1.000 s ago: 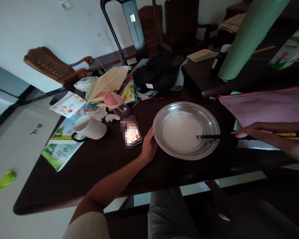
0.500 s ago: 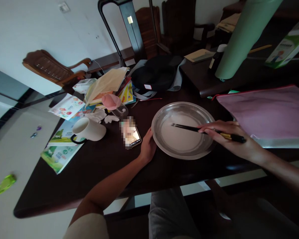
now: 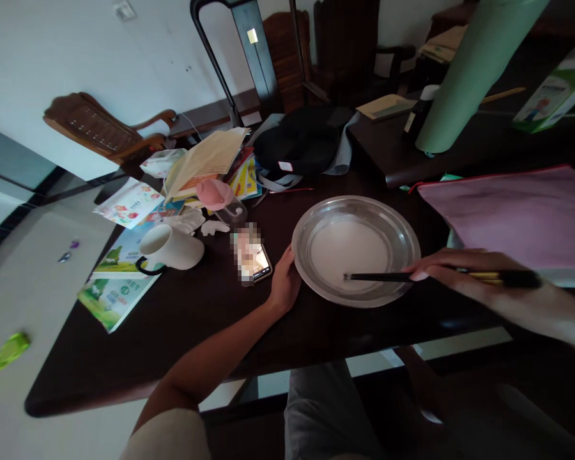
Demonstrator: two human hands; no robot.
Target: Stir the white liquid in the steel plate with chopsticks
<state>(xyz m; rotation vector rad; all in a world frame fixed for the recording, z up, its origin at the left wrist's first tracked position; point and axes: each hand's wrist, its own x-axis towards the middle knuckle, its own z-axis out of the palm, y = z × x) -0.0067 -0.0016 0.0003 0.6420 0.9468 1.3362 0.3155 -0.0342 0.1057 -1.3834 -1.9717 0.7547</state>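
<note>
A shallow metal basin (image 3: 405, 236) stands on the dark table with a whitish, milky liquid (image 3: 349, 248) in its bottom. My left hand (image 3: 285, 282) grips the basin's left side, fingers at the rim and partly hidden beneath it. Black chopsticks (image 3: 386, 277) with gold bands are pinched in my right hand (image 3: 474, 268) at the basin's right edge. Their tips point left over the near part of the liquid; whether they dip into it I cannot tell. To the left of my left hand lies a lit phone (image 3: 261, 265), its screen partly blurred out.
Left on the table (image 3: 211, 319) are a white mug (image 3: 179, 249) on booklets (image 3: 119, 300), crumpled tissue and a pink-capped bottle (image 3: 215, 195). Behind the basin sits a black bag (image 3: 301, 140). A pink zip pouch (image 3: 517, 211) and a tall green cylinder (image 3: 474, 83) stand to the right.
My right hand has moved right and slightly nearer with the chopsticks, whose tips have gone from the liquid's middle toward its near side. My left hand and the basin stay in place.
</note>
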